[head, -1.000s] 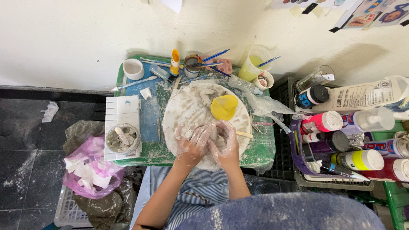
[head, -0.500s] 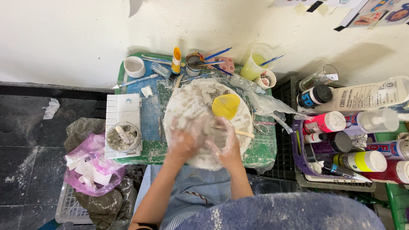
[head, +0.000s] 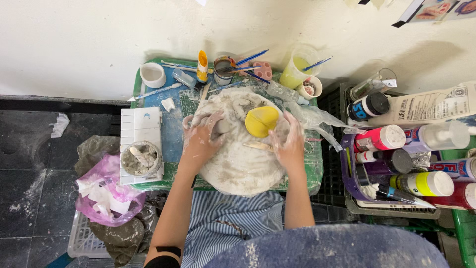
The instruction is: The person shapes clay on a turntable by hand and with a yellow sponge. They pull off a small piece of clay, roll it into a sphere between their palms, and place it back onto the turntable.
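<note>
A small craft corner, I'm seeing.
Paint bottles (head: 396,164) crowd a tray, brushes (head: 250,59) stand in cups, wet clay (head: 238,144) smears the green table (head: 312,173).

A plain off-white wall (head: 99,34) fills the top, with paper pictures (head: 436,10) pinned at its upper right corner. Below it runs dark tiled floor (head: 34,149), dusted with pale smears. A small green table (head: 148,183) stands against the wall; light is soft and even.
</note>
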